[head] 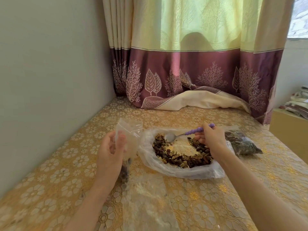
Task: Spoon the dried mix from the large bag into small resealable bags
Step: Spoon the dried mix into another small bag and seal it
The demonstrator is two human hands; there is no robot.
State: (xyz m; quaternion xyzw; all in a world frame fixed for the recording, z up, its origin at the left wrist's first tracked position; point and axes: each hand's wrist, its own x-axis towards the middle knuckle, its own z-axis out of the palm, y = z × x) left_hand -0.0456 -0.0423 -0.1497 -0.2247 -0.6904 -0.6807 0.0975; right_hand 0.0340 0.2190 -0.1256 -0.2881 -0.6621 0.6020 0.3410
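Left hand (110, 151) grips small bag (129, 135) upright, mouth up. Right hand (210, 139) pinches spoon (186, 133) (purple handle); long axis runs left-right, bowl pointing toward left hand, over mix (180, 158) in large bag (166, 169) on desk (250, 189) between hands.

Large clear plastic bag (175, 169) lying open, ring of brown-and-tan dried mix (181, 159) inside. Purple-handled metal spoon (186, 133) above its far edge, bowl empty. Small clear resealable bag (130, 137) upright just left of it, a little mix at bottom.
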